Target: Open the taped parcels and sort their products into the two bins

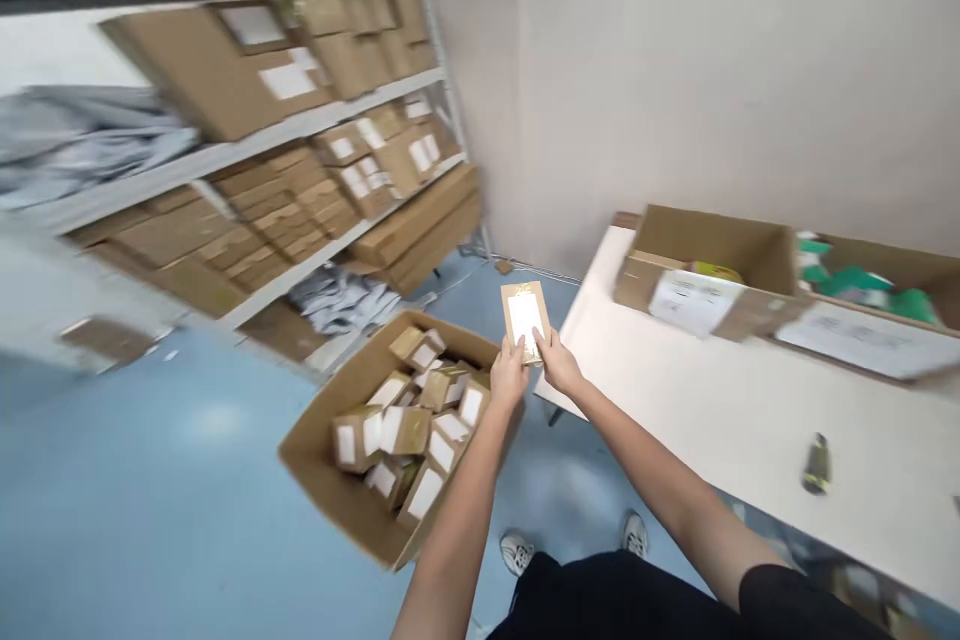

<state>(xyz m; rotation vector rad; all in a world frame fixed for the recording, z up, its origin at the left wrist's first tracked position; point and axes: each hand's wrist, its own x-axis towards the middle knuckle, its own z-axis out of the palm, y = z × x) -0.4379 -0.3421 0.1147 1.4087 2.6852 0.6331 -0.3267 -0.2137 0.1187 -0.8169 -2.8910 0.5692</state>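
Observation:
Both my hands hold a small brown cardboard box (523, 298) with a white label on its upper face. My left hand (509, 375) grips its near left corner, and my right hand (558, 366) its near right corner, thumbs lying on top. The fingers beneath the box are hidden. Just left of my hands, a large open carton (322, 465) stands on the floor, with several small labelled boxes (409, 430) jumbled inside it. The held box is above the gap between this carton and the white table (675, 385).
On the table are two open cartons, one with a yellow item (718, 272) and one with green-and-white items (862, 288), and a dark yellow-marked tool (817, 466). A metal shelf rack (300, 125) full of cardboard boxes lines the left. A pale wall (675, 70) rises behind.

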